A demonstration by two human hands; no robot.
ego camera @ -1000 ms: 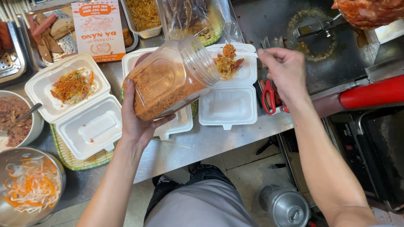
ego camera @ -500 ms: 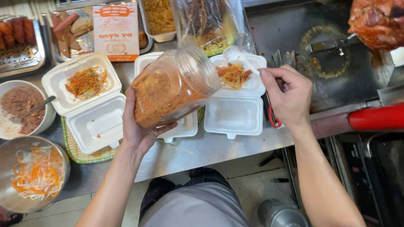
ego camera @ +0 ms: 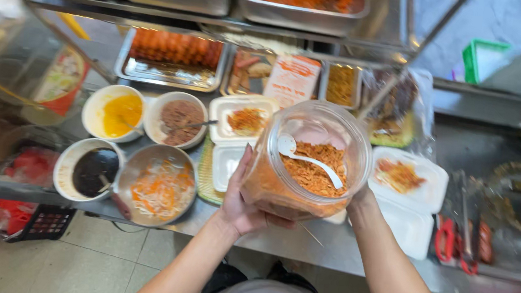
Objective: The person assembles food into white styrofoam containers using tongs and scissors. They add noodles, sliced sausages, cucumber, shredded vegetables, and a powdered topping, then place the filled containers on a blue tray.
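Note:
A large clear plastic jar (ego camera: 282, 180) of orange shredded food, with a white spoon (ego camera: 309, 160) lying inside, is lifted over the steel counter and tipped toward me. My left hand (ego camera: 240, 198) grips its left side and bottom. My right hand (ego camera: 360, 196) is mostly hidden behind the jar's right side, only the wrist showing. An open white foam box (ego camera: 426, 186) with some food sits to the right. Another filled foam box (ego camera: 241, 119) lies behind the jar.
Bowls of yellow sauce (ego camera: 116, 112), brown mince (ego camera: 178, 120), dark sauce (ego camera: 92, 169) and shredded vegetables (ego camera: 159, 188) stand at left. Steel trays (ego camera: 171, 57) line the back, with a shelf of pans above. Red-handled scissors and tongs (ego camera: 454, 236) lie at right.
The view swung left and up. The jar has turned upright-ish with its mouth toward me. My right hand left the right foam box and went behind the jar.

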